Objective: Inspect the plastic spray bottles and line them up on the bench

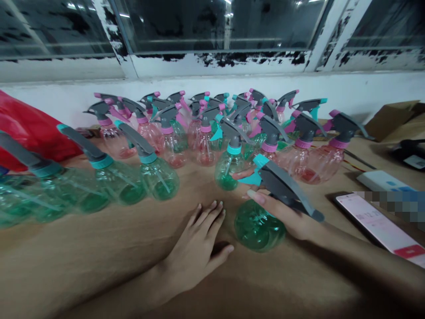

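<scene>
My right hand (285, 212) grips a green spray bottle (259, 228) by its neck, under the grey trigger head with the teal lever (285, 188). The bottle stands on the brown table (99, 257) in front of me. My left hand (199, 248) lies flat on the table just left of that bottle, fingers stretched out, holding nothing. Beyond both hands stand several more spray bottles: green ones (156, 175) at the left and pink ones (312, 161) at the middle and right.
A red bag (29, 128) lies at the far left. At the right lie a phone with a lit screen (381, 228), a white power strip (381, 181) and a cardboard box (395, 117). A white wall and window frame (212, 62) close off the back.
</scene>
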Motion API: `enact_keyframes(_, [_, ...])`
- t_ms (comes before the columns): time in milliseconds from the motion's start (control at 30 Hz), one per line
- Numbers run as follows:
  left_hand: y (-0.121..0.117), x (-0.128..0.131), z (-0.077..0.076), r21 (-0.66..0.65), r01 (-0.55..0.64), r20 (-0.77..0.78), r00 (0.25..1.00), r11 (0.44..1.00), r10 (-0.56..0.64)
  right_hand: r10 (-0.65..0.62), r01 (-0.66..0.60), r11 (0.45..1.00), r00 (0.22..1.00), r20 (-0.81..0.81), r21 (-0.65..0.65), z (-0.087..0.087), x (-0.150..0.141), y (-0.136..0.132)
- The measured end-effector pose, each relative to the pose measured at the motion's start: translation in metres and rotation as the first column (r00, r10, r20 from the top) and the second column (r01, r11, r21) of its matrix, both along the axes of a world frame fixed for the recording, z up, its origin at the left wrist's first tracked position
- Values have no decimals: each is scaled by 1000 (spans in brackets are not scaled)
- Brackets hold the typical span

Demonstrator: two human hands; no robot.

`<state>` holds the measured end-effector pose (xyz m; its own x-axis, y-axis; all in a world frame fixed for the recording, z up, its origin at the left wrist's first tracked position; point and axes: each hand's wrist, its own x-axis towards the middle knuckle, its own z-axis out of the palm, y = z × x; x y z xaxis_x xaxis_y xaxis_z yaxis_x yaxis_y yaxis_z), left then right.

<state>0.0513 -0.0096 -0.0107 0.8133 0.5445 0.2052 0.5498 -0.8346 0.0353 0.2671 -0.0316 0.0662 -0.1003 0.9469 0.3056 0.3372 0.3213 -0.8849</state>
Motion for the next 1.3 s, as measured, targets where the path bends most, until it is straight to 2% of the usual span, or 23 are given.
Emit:
enact_keyframes(1067, [1,1,0,-6,0,17,1000,1000,0,18,-20,999,999,31,47,0,2,0])
enact_keyframes(1300, [1,1,1,-18,3,19,1000,1000,-2,36,-37,999,998,45,19,-1,3,0])
